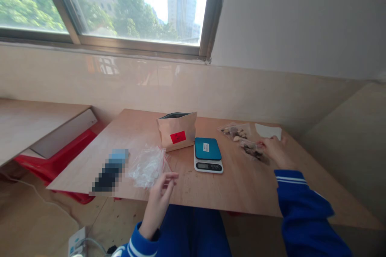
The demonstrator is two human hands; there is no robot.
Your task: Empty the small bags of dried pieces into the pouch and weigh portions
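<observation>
On the right of the table, my right hand (275, 150) is closed on the upper edge of a small clear plastic bag (253, 150) with dark dried pieces inside. Just behind it lies another clear bag (235, 131) holding pale and dark pieces. My left hand (163, 188) is near the front edge, its fingers loosely curled and apart from the thumb, with nothing visible in them. Beside it lies a pile of clear zip bags (147, 166) with red seal strips. A digital scale (208, 154) with a blue-green top stands between my hands, bearing a small white label.
An open kraft paper pouch (176, 130) with a red label stands behind the scale. White paper (268, 131) lies at the back right. A pixelated dark object (110, 170) is on the left. Beyond are a red stool (60, 160), another table (39, 122) and a power strip (76, 243).
</observation>
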